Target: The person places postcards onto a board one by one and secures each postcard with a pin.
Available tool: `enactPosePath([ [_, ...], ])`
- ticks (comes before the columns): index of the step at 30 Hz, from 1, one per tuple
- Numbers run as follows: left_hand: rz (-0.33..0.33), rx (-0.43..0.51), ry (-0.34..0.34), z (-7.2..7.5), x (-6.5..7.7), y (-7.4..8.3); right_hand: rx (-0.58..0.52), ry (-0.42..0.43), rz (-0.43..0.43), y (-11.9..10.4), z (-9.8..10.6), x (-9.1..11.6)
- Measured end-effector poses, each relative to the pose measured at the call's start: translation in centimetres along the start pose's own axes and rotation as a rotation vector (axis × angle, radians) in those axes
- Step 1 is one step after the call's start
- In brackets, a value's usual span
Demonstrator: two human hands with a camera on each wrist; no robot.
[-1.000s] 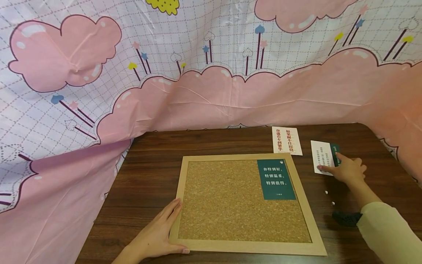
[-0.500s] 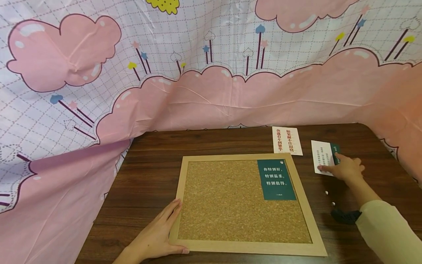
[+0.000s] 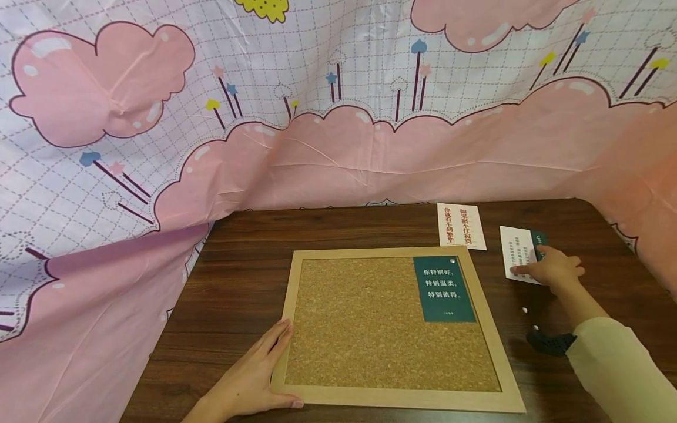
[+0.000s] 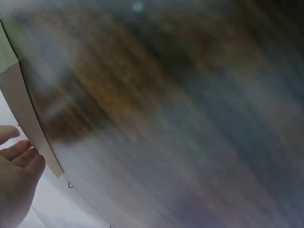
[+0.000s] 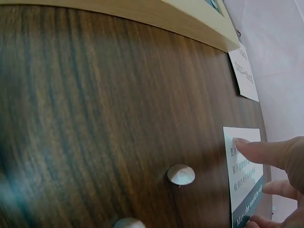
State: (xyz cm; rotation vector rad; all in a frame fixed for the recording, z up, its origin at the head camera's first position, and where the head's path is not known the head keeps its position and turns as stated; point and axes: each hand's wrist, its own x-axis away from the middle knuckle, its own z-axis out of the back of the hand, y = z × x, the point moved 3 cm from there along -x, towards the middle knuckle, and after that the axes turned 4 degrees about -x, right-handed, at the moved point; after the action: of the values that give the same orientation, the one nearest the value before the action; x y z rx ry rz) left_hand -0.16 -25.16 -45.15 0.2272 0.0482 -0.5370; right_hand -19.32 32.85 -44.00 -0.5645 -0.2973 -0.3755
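Note:
My left hand (image 3: 244, 376) rests at the near left corner of a wood-framed corkboard (image 3: 365, 329). Its fairly straight fingers lie along the left side, the thumb along the near edge. At the right, my right hand (image 3: 557, 270) grips a white and dark green card (image 3: 516, 249) on the table, thumb on the white part and fingertips at the green end (image 5: 247, 209). A green card (image 3: 445, 294) with white writing is fixed to the board by a pale pushpin (image 3: 452, 261) at its upper right corner. In the left wrist view, curled fingertips (image 4: 33, 164) touch the frame's side.
A white card with red writing (image 3: 461, 226) lies behind the board's far right corner. Two pale pushpins (image 3: 525, 310) lie between board and right wrist, which bears a black strap (image 3: 550, 342). Behind the dark wooden table (image 3: 238, 282) hangs a pink and white cloth (image 3: 370, 147).
My right wrist has shifted slightly left, and a little more of the held card's near edge shows beside the thumb. The left hand and the corkboard have stayed in place.

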Motion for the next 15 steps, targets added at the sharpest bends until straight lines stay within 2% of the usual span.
enactPosePath([
  [6, 0.029, 0.022, -0.035, 0.08, -0.04, 0.04, -0.014, -0.005, -0.056, 0.03, 0.07, 0.1],
  [10, 0.049, 0.033, -0.058, 0.08, -0.08, 0.05, -0.029, 0.012, -0.06, 0.23, -0.04, 0.22],
  [15, 0.039, 0.028, -0.053, 0.08, -0.07, 0.08, -0.091, 0.038, -0.062, 0.44, -0.11, 0.12],
])
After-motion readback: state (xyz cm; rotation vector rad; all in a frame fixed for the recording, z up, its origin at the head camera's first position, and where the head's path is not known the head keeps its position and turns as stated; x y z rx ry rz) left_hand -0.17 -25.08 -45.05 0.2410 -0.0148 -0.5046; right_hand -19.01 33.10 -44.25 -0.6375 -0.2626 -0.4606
